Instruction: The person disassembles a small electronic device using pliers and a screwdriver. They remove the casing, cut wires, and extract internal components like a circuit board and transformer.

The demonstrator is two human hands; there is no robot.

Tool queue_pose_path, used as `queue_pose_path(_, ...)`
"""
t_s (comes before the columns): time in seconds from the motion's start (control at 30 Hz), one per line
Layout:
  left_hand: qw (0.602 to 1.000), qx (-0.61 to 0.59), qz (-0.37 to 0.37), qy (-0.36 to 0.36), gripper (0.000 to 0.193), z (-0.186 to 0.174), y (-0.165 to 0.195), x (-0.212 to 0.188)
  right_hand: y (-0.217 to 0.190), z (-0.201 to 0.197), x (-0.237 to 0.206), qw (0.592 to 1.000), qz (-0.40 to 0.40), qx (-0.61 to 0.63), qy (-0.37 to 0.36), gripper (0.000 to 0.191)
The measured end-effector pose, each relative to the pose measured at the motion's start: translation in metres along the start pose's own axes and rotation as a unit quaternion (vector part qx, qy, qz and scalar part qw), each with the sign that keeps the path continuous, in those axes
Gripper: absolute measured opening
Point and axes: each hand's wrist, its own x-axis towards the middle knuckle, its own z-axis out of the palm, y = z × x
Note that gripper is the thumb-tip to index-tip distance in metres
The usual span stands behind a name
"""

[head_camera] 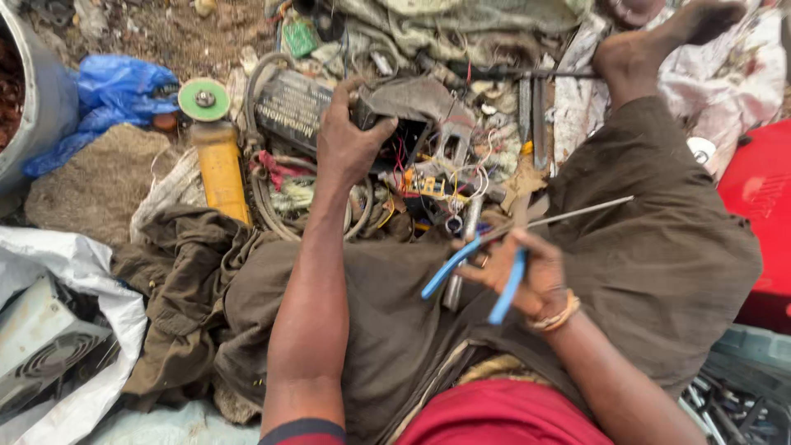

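Observation:
My left hand (348,140) grips the dark casing of a broken electrical unit (412,111) whose red, yellow and white wires (441,177) spill out in front of me. My right hand (531,276) is closed around blue-handled pliers (482,276), together with a thin metal rod (577,212) that points up to the right. Both hands work above my lap, which is covered in brown cloth (659,247). My bare foot (651,45) stretches out at the upper right.
A yellow angle grinder (216,148) with a green disc lies at left, next to a black power brick (290,107) and a blue plastic bag (111,95). A metal drum (37,99) stands far left. A grey fan box (37,342) sits at lower left; a red case (762,206) at right.

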Motion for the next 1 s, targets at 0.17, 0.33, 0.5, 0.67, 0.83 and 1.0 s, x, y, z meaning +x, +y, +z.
queue_pose_path(0.17,0.999,-0.019,0.028,0.004,0.084,-0.001,0.002,-0.004,0.004,-0.005,-0.012,0.994,0.018,-0.079,0.076,0.058)
queue_pose_path(0.33,0.994,0.036,0.102,0.029,0.086,0.007,-0.002,-0.003,-0.035,0.004,-0.029,0.933,0.162,-0.311,0.083,0.07)
queue_pose_path(0.5,0.991,0.091,0.102,0.01,0.086,0.014,-0.006,-0.005,-0.098,0.047,0.0,0.503,0.146,-0.851,0.032,0.084)
queue_pose_path(0.67,0.971,0.111,0.204,0.053,0.082,0.017,-0.002,-0.008,-0.129,0.086,0.049,0.333,0.155,-0.93,0.01,0.078)
queue_pose_path(0.83,0.971,0.136,0.191,0.055,0.079,0.022,0.011,-0.011,-0.134,0.103,0.078,0.226,0.259,-0.937,0.056,0.082)
queue_pose_path(1.0,0.951,0.151,0.243,0.115,0.076,0.025,0.021,-0.013,-0.135,0.098,0.09,0.202,0.259,-0.944,0.039,0.083)
